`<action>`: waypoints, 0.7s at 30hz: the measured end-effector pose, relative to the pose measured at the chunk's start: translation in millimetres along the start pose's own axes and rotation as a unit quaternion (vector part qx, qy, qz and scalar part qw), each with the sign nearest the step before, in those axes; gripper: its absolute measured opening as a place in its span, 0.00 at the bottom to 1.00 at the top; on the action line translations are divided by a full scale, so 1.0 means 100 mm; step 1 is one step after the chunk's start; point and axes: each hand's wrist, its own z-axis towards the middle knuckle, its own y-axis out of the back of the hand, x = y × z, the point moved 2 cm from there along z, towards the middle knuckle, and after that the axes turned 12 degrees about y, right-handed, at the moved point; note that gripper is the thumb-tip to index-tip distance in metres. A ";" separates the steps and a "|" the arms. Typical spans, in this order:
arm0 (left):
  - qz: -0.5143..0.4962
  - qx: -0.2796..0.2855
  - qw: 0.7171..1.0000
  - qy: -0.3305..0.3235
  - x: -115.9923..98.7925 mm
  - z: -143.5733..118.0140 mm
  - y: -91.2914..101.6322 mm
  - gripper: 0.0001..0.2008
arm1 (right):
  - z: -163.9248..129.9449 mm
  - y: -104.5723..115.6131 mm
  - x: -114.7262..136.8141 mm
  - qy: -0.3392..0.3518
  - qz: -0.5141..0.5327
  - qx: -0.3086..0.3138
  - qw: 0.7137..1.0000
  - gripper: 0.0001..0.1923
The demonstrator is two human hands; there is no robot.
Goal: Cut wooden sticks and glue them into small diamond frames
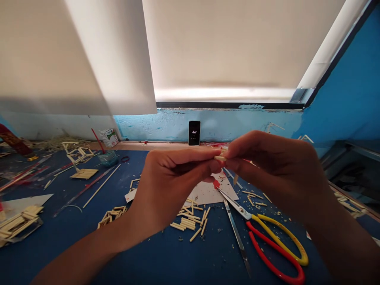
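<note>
My left hand (175, 174) and my right hand (273, 170) meet fingertip to fingertip above the table. Both pinch a short pale wooden stick (220, 158); another bit of wood shows just behind it, partly hidden by the fingers. A thin wooden piece (236, 179) hangs below my right fingers, and I cannot tell whether it is joined to the held stick. Beneath the hands lies a white sheet (204, 192) with red marks. Cut sticks (188, 223) are scattered nearer me, beside scissors (237, 206) with one red and one yellow handle.
A craft knife (237, 233) lies left of the scissors. Small stick frames (78, 152) stand at the left near a glass jar (108, 157) and a carton (109, 137). A phone (194, 133) leans against the blue wall. Wood scraps litter the blue tabletop (160, 261).
</note>
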 end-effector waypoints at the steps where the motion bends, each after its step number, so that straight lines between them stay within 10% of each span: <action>1: -0.004 -0.004 1.000 -0.001 0.00 0.00 0.00 0.08 | 0.00 0.00 0.01 0.005 -0.009 0.004 1.000 0.04; 21: 0.045 -0.011 0.998 -0.053 0.01 -0.01 0.00 0.10 | -0.03 0.01 -0.01 0.034 -0.016 0.002 0.999 0.05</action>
